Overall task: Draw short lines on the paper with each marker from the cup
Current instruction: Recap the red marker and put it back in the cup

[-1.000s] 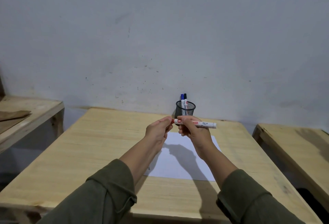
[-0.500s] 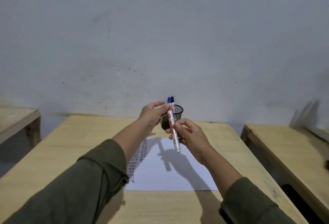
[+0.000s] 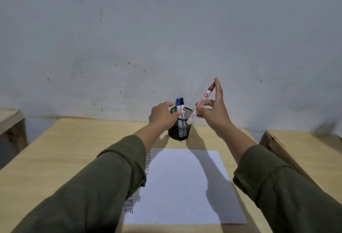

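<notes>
A black mesh cup (image 3: 180,133) stands at the far edge of the wooden table, holding a blue-capped marker (image 3: 178,105) and a black-capped marker (image 3: 182,104). My right hand (image 3: 212,114) grips a capped red marker (image 3: 201,102), tilted, with its lower end just above the cup's right rim. My left hand (image 3: 162,115) is at the cup's left rim, fingers curled toward it; whether it touches the cup is unclear. White paper (image 3: 185,182) lies in front of the cup, with rows of short dark lines (image 3: 148,164) along its left edge, partly hidden by my left sleeve.
The wooden table (image 3: 74,149) stands against a grey wall. Another wooden table (image 3: 303,151) stands to the right across a narrow gap, and a third table's corner (image 3: 11,121) shows at the far left.
My right hand has carried the red marker from over the paper up to the cup's right rim. My left hand moved forward to the cup's left side. The camera tilted down.
</notes>
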`<state>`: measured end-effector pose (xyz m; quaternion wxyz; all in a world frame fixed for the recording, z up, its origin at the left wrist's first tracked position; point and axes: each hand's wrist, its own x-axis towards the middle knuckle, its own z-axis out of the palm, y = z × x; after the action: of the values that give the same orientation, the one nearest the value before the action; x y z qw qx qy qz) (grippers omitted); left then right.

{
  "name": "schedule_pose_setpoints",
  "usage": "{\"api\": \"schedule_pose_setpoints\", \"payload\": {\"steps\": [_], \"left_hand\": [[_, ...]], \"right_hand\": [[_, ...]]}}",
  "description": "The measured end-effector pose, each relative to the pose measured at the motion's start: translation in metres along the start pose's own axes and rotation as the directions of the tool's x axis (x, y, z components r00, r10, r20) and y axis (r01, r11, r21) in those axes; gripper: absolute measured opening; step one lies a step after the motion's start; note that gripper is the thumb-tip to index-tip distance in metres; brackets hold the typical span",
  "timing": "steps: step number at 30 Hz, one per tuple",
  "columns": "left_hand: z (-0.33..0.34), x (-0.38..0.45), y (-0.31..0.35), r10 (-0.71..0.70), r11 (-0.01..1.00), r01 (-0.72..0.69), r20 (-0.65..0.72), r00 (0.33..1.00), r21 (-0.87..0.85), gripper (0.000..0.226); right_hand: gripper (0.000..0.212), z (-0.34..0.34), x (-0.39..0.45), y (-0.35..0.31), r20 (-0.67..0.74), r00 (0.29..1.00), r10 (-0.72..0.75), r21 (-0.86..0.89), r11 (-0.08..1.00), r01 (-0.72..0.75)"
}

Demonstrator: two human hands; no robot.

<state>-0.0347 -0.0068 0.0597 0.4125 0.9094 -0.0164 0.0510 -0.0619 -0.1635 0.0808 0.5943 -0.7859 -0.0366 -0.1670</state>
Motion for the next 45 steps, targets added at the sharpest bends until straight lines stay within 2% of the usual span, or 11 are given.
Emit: {"api": "schedule_pose_setpoints", "payload": {"steps": [4,9,15,20,24,28,34,41,45], "left_hand": [[0.014,0.018,-0.006,-0.025,0.998,0.024,0.016,1.000,0.051,0.063],[0.021,0.030,-0.015,-0.022,0.998,0.020,0.035,0.999,0.064,0.062],[0.019,0.028,-0.016,0.021,0.999,-0.020,0.047,0.999,-0.029,0.051],[0.021,0.029,-0.020,0.026,0.993,-0.021,0.040,0.999,-0.114,0.049],[0.025,0.031,-0.024,0.013,0.984,-0.005,0.041,0.999,-0.176,0.051],[0.027,0.032,-0.027,0.015,0.982,-0.008,0.036,0.999,-0.190,0.052],[0.027,0.033,-0.025,0.006,0.984,0.000,0.031,1.000,-0.180,0.053],[0.027,0.033,-0.026,-0.011,0.979,0.016,0.026,1.000,-0.204,0.050],[0.028,0.033,-0.027,-0.017,0.981,0.020,0.017,1.000,-0.192,0.054]], "right_hand": [[0.093,0.009,0.031,0.008,-0.068,0.996,-0.063,-0.128,0.990,0.054],[0.074,0.022,0.051,0.022,-0.002,0.995,-0.100,-0.306,0.947,0.095],[0.067,0.029,0.065,0.048,0.081,0.994,-0.074,-0.409,0.907,0.101],[0.050,0.032,0.074,0.056,0.101,0.994,-0.045,-0.429,0.899,0.084],[0.051,0.033,0.073,0.060,0.108,0.992,-0.062,-0.444,0.890,0.104],[0.050,0.034,0.072,0.062,0.135,0.987,-0.089,-0.493,0.858,0.145],[0.059,0.038,0.078,0.062,0.184,0.971,-0.150,-0.578,0.782,0.231],[0.046,0.042,0.084,0.061,0.207,0.968,-0.145,-0.621,0.744,0.244],[0.037,0.042,0.081,0.057,0.182,0.968,-0.171,-0.600,0.761,0.248]]}}
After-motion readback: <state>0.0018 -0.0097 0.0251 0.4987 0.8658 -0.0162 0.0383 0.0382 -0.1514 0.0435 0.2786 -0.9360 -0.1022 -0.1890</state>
